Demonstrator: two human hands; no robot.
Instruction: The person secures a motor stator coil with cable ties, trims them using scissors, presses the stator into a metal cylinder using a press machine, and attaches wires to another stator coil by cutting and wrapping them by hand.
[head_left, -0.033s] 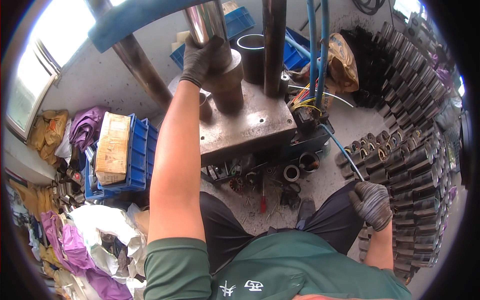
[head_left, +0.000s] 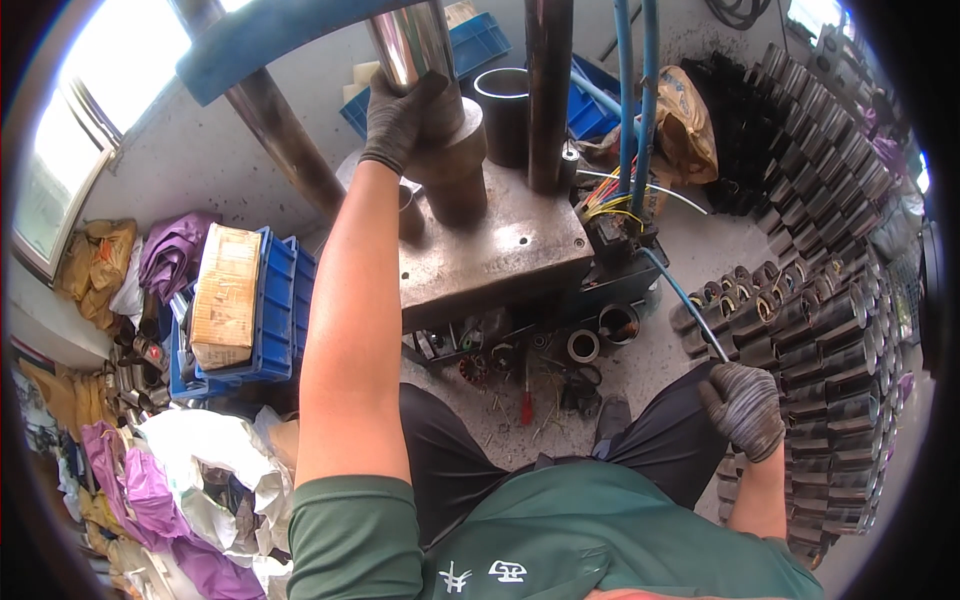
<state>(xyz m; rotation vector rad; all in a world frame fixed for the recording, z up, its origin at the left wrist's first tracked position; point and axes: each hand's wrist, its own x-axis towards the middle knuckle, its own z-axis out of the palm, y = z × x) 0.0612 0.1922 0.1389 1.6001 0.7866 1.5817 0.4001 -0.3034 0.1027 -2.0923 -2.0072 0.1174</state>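
The left hand grasps a stepped grey-steel cylinder behind the steel block's front edge, the right hand a metal rod; lowering the chrome ram could pinch fingers.

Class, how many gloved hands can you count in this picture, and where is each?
2: the left hand, against the dark metal cylinder; the right hand, at the end of the blue lever. No others show.

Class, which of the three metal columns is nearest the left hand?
The shiny middle column, beside the left hand; the dark left column and dark right column stand farther off.
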